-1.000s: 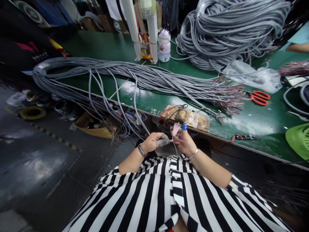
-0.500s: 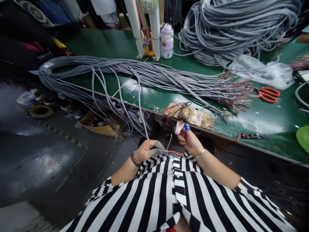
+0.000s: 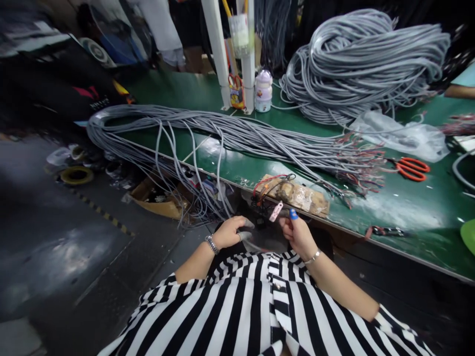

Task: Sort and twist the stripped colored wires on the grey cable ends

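My left hand [image 3: 230, 231] is closed round the end of a grey cable [image 3: 219, 168] that hangs down from the long bundle on the green bench [image 3: 393, 198]. Grey finger covers sit on its fingertips. My right hand [image 3: 298, 234], with blue tape on one fingertip, pinches a small pink tool [image 3: 276, 211] just under the bench edge. Both hands are close together in front of my striped shirt. Just beyond them, on the bench edge, lies a brown block with red and black wires [image 3: 293, 190].
A long bundle of grey cables [image 3: 260, 138] with stripped coloured ends crosses the bench, and a big coil [image 3: 363, 59] lies behind. Orange scissors [image 3: 410, 168], a clear plastic bag [image 3: 401, 133], a small bottle [image 3: 263, 90] and white posts [image 3: 218, 49] stand there too. Cardboard box [image 3: 156, 198] sits on the floor.
The hands have drawn apart: the right hand rose toward the bench edge with the pink tool, the left hand stayed low on the cable. The camera view tilted up slightly.
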Demonstrator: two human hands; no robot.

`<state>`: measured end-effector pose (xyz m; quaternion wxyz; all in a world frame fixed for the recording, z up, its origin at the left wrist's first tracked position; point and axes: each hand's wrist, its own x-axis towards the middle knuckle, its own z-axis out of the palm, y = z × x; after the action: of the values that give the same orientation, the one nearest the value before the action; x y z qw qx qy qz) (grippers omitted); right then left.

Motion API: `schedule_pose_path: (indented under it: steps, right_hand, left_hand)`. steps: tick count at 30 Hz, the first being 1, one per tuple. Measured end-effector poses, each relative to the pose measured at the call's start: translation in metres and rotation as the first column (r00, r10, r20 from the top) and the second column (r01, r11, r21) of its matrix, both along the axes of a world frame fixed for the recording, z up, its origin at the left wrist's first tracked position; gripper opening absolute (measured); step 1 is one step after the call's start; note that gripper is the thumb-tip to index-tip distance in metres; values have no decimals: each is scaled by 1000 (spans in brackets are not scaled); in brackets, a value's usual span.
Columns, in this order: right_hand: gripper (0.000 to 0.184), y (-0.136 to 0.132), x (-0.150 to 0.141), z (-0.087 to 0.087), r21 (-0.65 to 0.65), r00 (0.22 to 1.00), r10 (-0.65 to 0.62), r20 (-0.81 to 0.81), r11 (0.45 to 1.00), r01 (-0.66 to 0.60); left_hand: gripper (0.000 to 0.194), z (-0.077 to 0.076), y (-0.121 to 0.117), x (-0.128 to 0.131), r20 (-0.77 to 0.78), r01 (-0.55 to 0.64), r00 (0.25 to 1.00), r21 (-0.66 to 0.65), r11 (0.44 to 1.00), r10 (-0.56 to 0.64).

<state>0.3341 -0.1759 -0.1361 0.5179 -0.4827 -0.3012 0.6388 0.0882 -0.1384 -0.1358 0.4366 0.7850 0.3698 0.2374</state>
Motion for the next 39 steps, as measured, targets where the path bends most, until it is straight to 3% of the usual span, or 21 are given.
schedule_pose_path:
  steps: [3,5,7,10,12,14,16,19,23,25,27,29,31,33,34,35,37,38,39]
  right_hand:
    - [47,-5,3,-6,92,978,-178,111,982,168]
    - [40,-9,10,-4,222,940,-251,231,954,200]
    - [33,-10,22,5,401,863,-322,389,903,156]
    - [24,-7,44,27,623,681,-458,572,782,2]
    - [21,0,57,42,683,577,-534,618,728,-57]
    - [21,9,64,51,680,530,-545,650,728,-85]
    - [23,16,68,54,653,526,-515,676,750,-106]
    - [22,22,69,54,650,538,-501,678,751,-119]
    - [21,21,70,54,662,574,-486,659,737,-135]
    - [21,20,71,55,666,592,-479,648,734,-135]
    - [20,20,72,56,669,609,-475,635,732,-127]
    - [20,21,73,56,669,620,-470,629,733,-123]
    - [20,22,73,55,667,623,-467,628,736,-120]
    - [21,23,74,55,662,622,-468,628,741,-112]
    - [21,23,74,54,658,621,-467,630,745,-107]
    - [22,22,74,54,653,619,-465,633,751,-104]
    - [23,22,75,53,641,613,-461,641,761,-98]
    - [24,21,75,52,638,611,-461,643,765,-94]
    - [24,21,76,52,637,613,-462,640,766,-87]
  left_hand:
    - [24,17,18,-1,13,-82,997,79,993,82]
    - [25,34,36,1,58,-137,990,128,982,131]
    - [25,50,60,8,94,-175,983,210,962,158]
    - [23,70,106,24,46,-192,981,382,904,189]
    - [24,79,137,38,-95,-144,970,522,841,225]
    - [33,86,165,54,-299,-52,908,616,786,294]
    - [41,91,186,70,-493,50,792,640,767,360]
    - [43,99,205,90,-630,137,670,625,768,393]
    - [30,116,215,98,-708,260,630,579,773,319]
    - [24,128,220,93,-716,311,653,551,774,247]
    - [27,141,227,87,-570,212,790,598,773,225]
    - [32,154,234,82,-228,-77,933,631,772,279]
    - [37,164,238,82,130,-393,913,531,750,386]
    - [39,172,233,86,292,-538,843,437,721,452]
    - [38,175,226,89,276,-516,857,443,734,435]
    - [34,177,217,93,195,-418,908,476,774,371]
    - [24,177,192,101,-106,-46,988,505,862,115]
    - [19,176,179,106,-251,148,968,454,879,-33]
    - [16,174,167,111,-320,229,943,418,879,-93]
